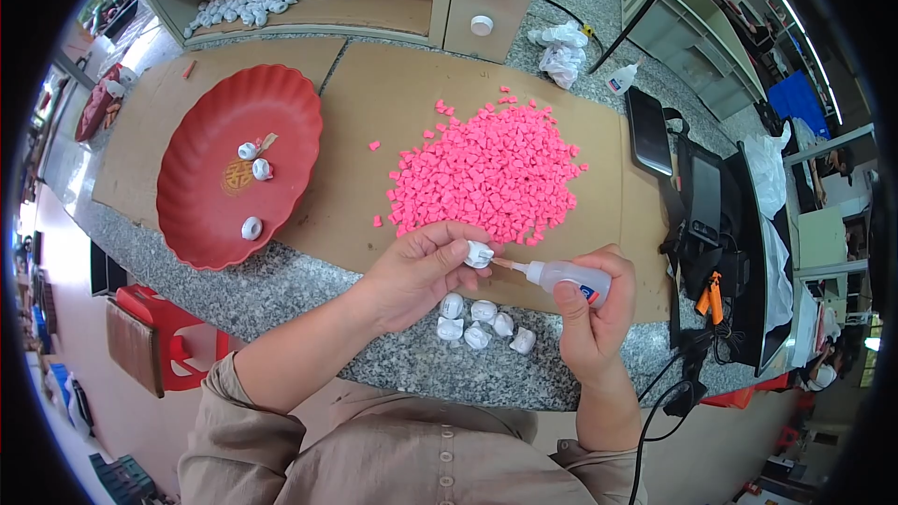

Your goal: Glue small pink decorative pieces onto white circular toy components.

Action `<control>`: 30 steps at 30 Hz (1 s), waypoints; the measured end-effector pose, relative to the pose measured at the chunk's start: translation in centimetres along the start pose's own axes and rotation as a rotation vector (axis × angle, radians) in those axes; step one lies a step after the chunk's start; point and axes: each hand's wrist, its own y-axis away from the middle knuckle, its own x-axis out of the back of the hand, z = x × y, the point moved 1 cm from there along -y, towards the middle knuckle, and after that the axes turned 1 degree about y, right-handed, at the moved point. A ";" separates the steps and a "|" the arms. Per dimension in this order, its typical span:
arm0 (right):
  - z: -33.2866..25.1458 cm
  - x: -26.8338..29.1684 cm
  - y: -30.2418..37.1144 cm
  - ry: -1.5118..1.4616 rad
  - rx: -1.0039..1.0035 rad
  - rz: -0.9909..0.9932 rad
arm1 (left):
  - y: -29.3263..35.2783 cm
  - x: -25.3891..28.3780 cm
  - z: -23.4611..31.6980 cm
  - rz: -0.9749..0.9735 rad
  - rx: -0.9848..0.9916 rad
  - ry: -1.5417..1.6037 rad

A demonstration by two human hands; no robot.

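Note:
My left hand [426, 266] pinches a small white lumpy piece [479, 254] between thumb and fingers. Wrapped in my right hand [599, 313] is a clear squeeze glue bottle [572, 279], tilted so its thin nozzle meets or nearly meets the white piece. Whether the tip touches is too small to tell. Several similar white pieces [477, 335] lie on the granite counter just below my hands. Beyond my hands a heap of small bright pink pieces [486, 168] spreads over a cardboard sheet [360, 150].
On the left, a red scalloped tray [192, 234] holds 3 white pieces. A grey cabinet [463, 0] with a green button stands at the back, many pale pieces inside. To the right lie a phone [649, 131], another small bottle [621, 80], black cables and orange-handled cutters [713, 297].

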 end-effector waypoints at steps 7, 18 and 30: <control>0.1 -0.1 -0.1 -0.002 0.024 0.008 | 0.0 0.1 0.0 -0.018 -0.006 0.000; -0.3 -0.6 0.4 0.292 0.344 -0.023 | -0.1 0.3 -0.2 -0.001 -0.032 0.002; -0.6 -0.1 0.0 0.290 0.313 -0.036 | -0.2 0.6 -0.2 0.014 -0.042 0.034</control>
